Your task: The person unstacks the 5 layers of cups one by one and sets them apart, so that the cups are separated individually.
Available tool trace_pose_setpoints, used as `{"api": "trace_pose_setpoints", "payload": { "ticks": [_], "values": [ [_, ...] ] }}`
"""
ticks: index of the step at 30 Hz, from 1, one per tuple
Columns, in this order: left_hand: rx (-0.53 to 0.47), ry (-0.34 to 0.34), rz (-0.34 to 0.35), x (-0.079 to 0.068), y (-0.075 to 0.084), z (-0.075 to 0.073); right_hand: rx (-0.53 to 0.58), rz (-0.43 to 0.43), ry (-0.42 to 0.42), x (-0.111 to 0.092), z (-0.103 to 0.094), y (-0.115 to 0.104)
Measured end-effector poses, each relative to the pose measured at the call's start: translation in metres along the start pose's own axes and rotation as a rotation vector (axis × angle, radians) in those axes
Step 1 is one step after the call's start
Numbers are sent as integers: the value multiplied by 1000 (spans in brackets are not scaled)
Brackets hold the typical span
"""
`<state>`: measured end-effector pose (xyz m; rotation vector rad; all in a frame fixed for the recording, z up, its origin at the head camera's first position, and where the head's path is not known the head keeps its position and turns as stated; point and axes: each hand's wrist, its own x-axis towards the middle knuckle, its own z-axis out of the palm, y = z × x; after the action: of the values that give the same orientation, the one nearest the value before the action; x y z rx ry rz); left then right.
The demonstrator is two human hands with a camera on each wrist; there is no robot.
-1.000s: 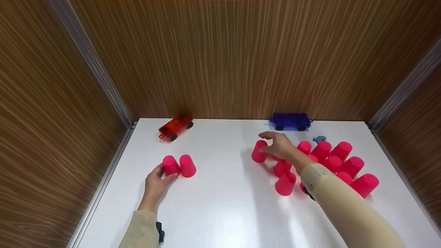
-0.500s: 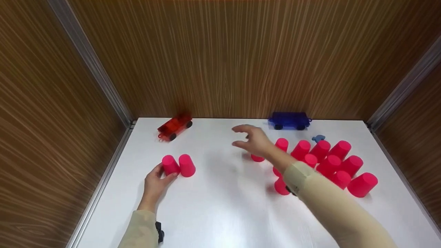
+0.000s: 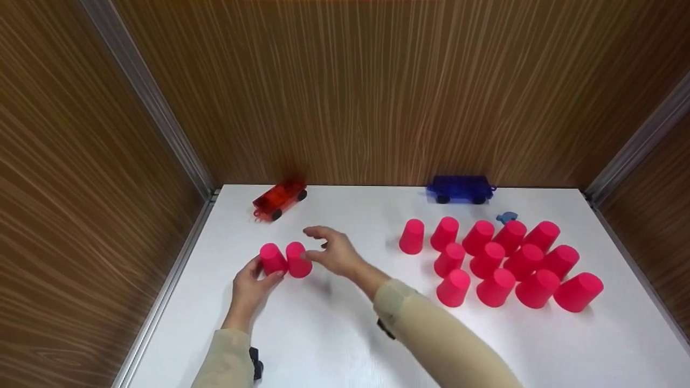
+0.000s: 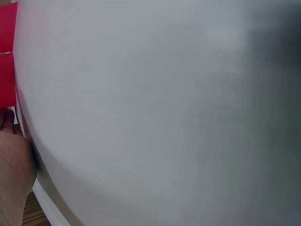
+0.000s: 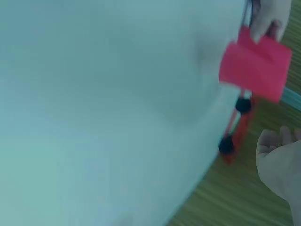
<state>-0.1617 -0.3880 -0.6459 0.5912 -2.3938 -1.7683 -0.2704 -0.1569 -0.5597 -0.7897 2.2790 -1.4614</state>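
Observation:
My left hand (image 3: 249, 287) grips the left one of two pink cups (image 3: 273, 260) that stand upside down side by side. In the left wrist view this hand (image 4: 16, 165) shows at the left edge, below the red-pink cup (image 4: 6, 82). My right hand (image 3: 337, 253) is just right of and above the other pink cup (image 3: 297, 262), fingers spread apart from the thumb. The thumb overlaps that cup's upper part in the head view; whether it touches is unclear. In the right wrist view the right hand (image 5: 281, 162) appears apart from the blurred pink cup (image 5: 256, 66).
Several more upside-down pink cups (image 3: 488, 261) stand in rows on the right of the white table (image 3: 345, 334). At the back sit a red toy wagon (image 3: 280, 199), a blue toy wagon (image 3: 461, 188) and a small blue piece (image 3: 506, 217). Wood-grain panels (image 3: 350, 91) enclose the table.
My right hand has moved left from the cups on the right to the pair on the left. The left hand keeps its grip on the left cup.

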Motion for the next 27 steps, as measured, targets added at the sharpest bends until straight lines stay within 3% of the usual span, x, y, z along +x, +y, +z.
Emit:
{"api": "trace_pose_setpoints", "payload": {
  "ticks": [5,12,19,27],
  "values": [
    [26,15,22,1,-2,3,73,58,40,0,32,10],
    [40,27,0,3,-1,0,131,79,67,3,52,18],
    [32,16,-4,3,2,4,126,58,64,-3,43,24],
    [44,26,-12,2,-2,0,138,1,38,-23,10,30]
  ]
}}
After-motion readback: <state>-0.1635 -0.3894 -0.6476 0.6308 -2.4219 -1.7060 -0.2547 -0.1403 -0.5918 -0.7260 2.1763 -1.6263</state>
